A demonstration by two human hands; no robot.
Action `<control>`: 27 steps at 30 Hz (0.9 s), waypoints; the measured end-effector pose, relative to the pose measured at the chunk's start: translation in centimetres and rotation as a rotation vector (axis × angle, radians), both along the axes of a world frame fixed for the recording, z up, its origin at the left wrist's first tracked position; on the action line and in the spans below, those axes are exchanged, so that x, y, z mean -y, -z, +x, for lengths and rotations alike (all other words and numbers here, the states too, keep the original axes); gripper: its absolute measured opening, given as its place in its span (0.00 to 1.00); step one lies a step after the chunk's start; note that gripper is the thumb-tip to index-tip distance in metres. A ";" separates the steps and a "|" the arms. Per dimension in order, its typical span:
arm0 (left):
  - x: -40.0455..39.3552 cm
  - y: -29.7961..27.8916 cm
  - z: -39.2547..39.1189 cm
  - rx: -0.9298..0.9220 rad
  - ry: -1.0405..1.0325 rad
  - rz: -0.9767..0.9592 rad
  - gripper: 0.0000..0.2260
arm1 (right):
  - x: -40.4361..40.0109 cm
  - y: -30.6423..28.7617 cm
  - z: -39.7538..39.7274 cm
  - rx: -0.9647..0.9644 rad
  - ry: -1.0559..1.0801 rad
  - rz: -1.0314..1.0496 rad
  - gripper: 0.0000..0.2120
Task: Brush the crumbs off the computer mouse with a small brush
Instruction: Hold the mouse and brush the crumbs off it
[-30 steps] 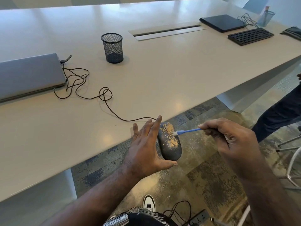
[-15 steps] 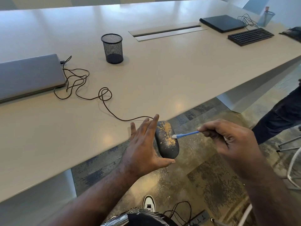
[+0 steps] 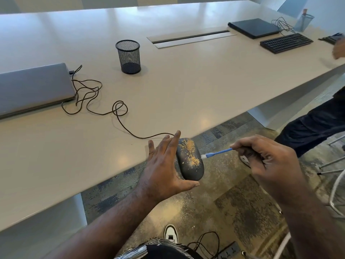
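Observation:
A black computer mouse (image 3: 192, 170) dusted with tan crumbs (image 3: 190, 150) is held off the table's front edge, tilted on its side. My left hand (image 3: 164, 165) grips it, thumb under its rear and fingers spread behind it. Its thin black cable (image 3: 119, 120) trails back across the table. My right hand (image 3: 265, 161) pinches a small blue-handled brush (image 3: 216, 153). The brush's white tip touches the mouse's right edge beside the lower patch of crumbs.
On the beige table (image 3: 186, 86) stand a black mesh cup (image 3: 128, 57), a closed grey laptop (image 3: 33, 86) at left, a dark laptop (image 3: 255, 28) and black keyboard (image 3: 285, 43) at far right. Another person's leg (image 3: 313, 124) stands at right. Carpet lies below the mouse.
The brush tip has swept from the upper middle of the mouse down to its right edge. The mouse and my left hand have stayed nearly still. A hand has appeared at the far right.

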State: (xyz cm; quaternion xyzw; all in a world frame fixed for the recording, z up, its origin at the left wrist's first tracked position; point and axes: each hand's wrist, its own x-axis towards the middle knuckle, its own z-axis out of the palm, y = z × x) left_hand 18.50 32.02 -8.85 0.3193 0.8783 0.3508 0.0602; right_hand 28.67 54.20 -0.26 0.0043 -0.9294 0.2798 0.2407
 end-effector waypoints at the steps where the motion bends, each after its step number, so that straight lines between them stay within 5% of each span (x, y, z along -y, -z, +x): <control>1: 0.0 0.0 0.0 -0.001 -0.001 0.002 0.61 | 0.1 0.0 0.0 -0.012 -0.002 0.000 0.12; 27: -0.3 -0.1 -0.8 -0.001 -0.019 0.031 0.61 | 0.8 -0.1 -0.3 -0.024 -0.048 0.048 0.08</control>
